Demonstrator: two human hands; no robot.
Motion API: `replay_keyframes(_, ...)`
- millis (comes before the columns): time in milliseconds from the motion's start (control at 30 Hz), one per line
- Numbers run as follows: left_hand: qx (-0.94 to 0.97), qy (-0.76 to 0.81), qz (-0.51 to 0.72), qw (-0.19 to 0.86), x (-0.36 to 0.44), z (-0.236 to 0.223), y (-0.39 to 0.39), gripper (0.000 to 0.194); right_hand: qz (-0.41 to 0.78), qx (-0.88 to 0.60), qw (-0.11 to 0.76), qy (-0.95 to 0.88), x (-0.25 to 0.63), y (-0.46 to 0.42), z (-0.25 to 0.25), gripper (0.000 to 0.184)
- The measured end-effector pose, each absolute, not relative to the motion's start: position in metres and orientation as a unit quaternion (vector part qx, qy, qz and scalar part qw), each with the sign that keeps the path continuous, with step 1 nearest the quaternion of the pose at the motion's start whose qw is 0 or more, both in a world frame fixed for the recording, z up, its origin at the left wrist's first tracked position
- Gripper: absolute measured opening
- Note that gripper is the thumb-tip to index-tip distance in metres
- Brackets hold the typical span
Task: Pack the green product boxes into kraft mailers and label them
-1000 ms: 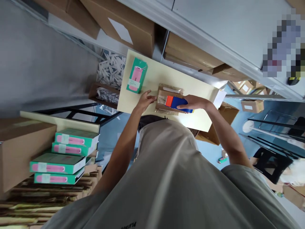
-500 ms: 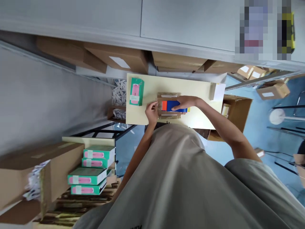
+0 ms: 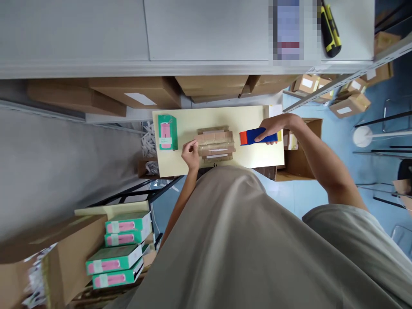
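Observation:
A small cardboard box [image 3: 216,143] with shiny clear tape over it lies on the cream tabletop [image 3: 186,161]. At its left edge is my left hand [image 3: 191,155], closed, with thumb and fingertips pinched on the box's edge. My right hand [image 3: 272,128] is wrapped round a blue tape dispenser [image 3: 255,136] with an orange front end. The dispenser is held to the right of the box, apart from it, its orange end pointing left. Whether a strip of tape stretches between them cannot be made out.
A green box with a pink picture [image 3: 167,132] stands at the table's left; a white box [image 3: 274,110] is at the back right. Cardboard boxes [image 3: 212,88] fill the shelf behind. A yellow-black cutter [image 3: 330,32] lies on top. Green boxes [image 3: 111,266] are stacked lower left.
My right hand has moved the tape dispenser off the box to the right, uncovering the box's taped top. My left hand stays at the box's left edge. The camera view has shifted.

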State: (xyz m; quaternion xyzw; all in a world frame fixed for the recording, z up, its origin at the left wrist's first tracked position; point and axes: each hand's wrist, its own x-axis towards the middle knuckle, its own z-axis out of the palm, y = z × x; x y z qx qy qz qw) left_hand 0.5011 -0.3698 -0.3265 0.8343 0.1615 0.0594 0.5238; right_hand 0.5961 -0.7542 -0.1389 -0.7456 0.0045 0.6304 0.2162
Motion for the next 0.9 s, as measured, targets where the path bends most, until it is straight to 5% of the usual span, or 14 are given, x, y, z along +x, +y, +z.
replay_keyframes(367, 0.863, 0.156, 0.015, 0.481, 0.503, -0.317, -0.369, 0.022, 0.594, -0.789, 0.152, 0.046, 0.575, -0.720, -0.193, 0.076)
replay_keyframes(533, 0.864, 0.158, 0.013, 0.477, 0.504, -0.319, -0.366, 0.024, 0.453, -0.885, 0.087, 0.064, 0.549, -0.689, -0.212, 0.047)
replay_keyframes(667, 0.863, 0.159, 0.016, 0.479, 0.504, -0.316, -0.367, 0.022, 0.370, -0.920, 0.068, 0.114, 0.518, -0.675, -0.229, 0.042)
replay_keyframes(767, 0.857, 0.167, 0.010, 0.488, 0.503, -0.312, -0.369, 0.020, 0.350, -0.915, 0.112, 0.166, 0.495, -0.681, -0.241, 0.037)
replay_keyframes(900, 0.840, 0.178, 0.016, 0.512, 0.503, -0.302, -0.371, 0.017, 0.278, -0.863, 0.329, 0.264, 0.459, -0.688, -0.255, 0.049)
